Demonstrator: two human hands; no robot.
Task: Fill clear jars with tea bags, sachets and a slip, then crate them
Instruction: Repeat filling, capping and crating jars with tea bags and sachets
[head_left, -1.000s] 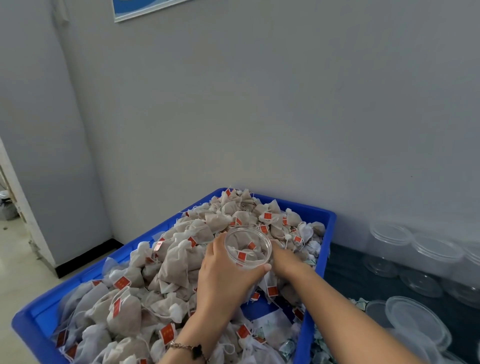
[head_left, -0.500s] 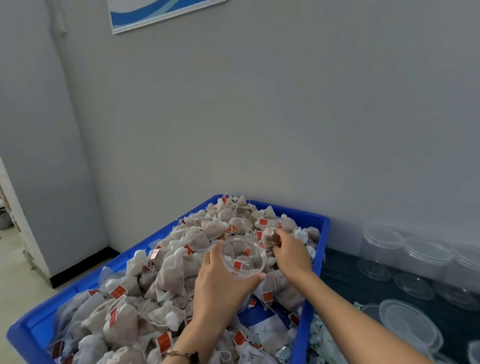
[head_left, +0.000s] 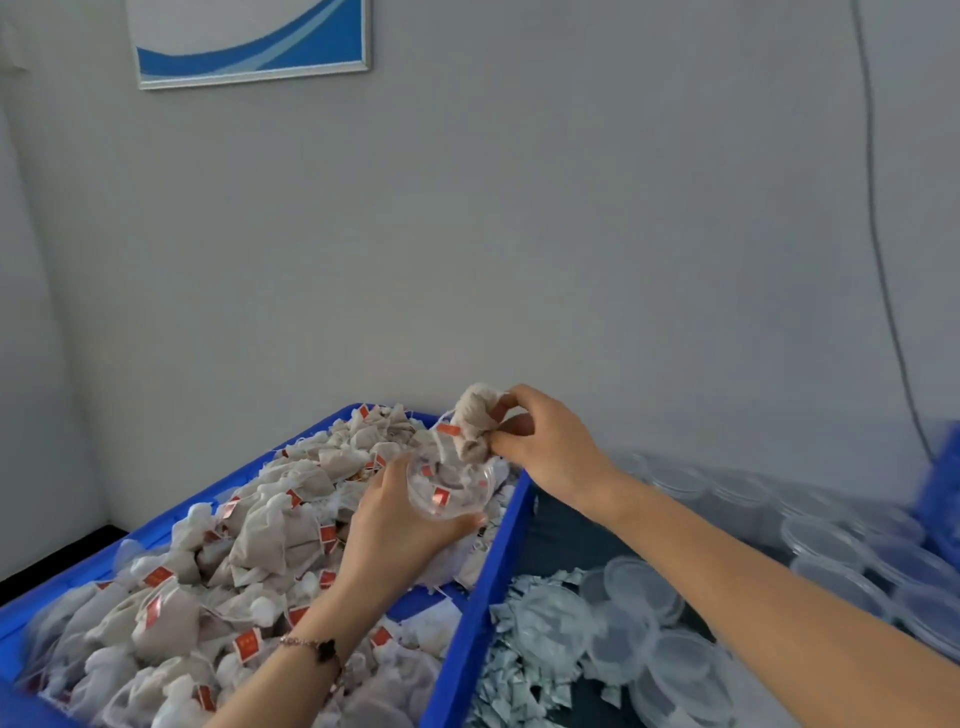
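My left hand (head_left: 395, 525) grips a clear jar (head_left: 451, 486) over the blue crate (head_left: 470, 618) heaped with tea bags (head_left: 260, 540) bearing red tags. A tea bag with a red tag shows inside the jar. My right hand (head_left: 545, 447) pinches a bunch of tea bags (head_left: 475, 421) just above the jar's mouth, one red tag dangling on its string.
To the right of the crate lie a pile of pale sachets (head_left: 530, 649), loose clear lids (head_left: 644, 587) and rows of lidded clear jars (head_left: 831, 540) on a dark surface. A second blue crate (head_left: 943, 499) shows at the far right edge. A grey wall stands close behind.
My right hand has lifted tea bags out of the heap and brought them up over the jar. The left hand keeps holding the jar; the camera has tilted and swung rightward.
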